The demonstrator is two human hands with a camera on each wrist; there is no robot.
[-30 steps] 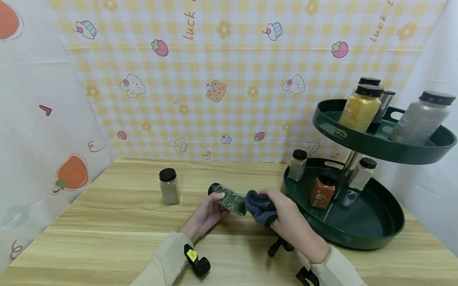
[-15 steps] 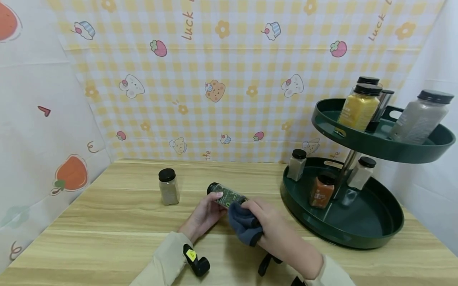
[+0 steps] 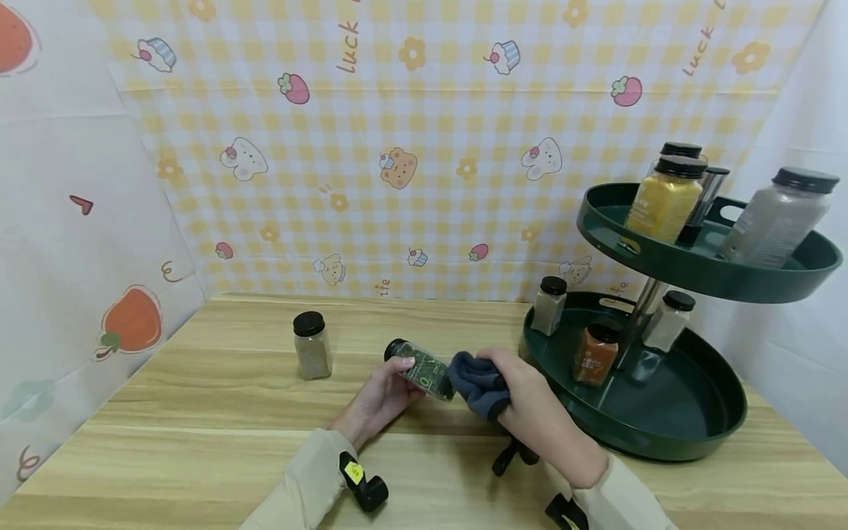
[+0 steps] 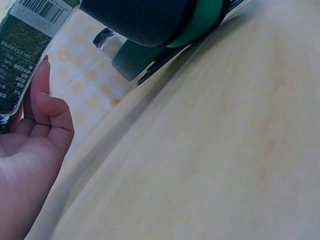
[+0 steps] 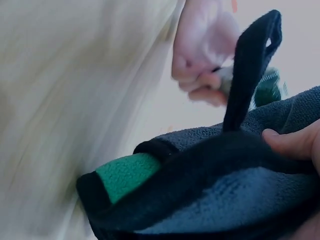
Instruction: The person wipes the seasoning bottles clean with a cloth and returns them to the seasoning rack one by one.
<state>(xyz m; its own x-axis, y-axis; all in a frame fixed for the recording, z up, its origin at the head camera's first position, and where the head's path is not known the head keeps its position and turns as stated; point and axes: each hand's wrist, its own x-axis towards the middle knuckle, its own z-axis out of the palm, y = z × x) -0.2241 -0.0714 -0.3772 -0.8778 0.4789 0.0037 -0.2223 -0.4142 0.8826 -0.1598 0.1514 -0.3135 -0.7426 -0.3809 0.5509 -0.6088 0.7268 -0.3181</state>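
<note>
A clear spice jar [image 3: 427,372] of green dried herbs with a black lid lies tilted in my left hand [image 3: 380,405], lid to the left. My thumb rests along its side; the left wrist view shows the fingers curled behind the jar [image 4: 22,55] and its barcode label. Just off the jar's base end, my right hand [image 3: 533,397] grips a bunched dark grey-blue cloth [image 3: 478,386]. In the right wrist view the cloth [image 5: 210,195] has black edging, a hanging loop and a green patch. The cloth hides most of the right fingers.
A jar of pale powder [image 3: 313,350] stands at the left on the wooden table [image 3: 199,442]. At the right is a two-tier dark green tray rack [image 3: 702,434]. Its lower tier holds an orange-red jar [image 3: 598,355] and pale jars; the upper bears a yellow jar [image 3: 665,202] and others.
The right hand brought the cloth left over the jar's base end, then drew it back to the right, uncovering the label. The left hand and jar stayed nearly still.
</note>
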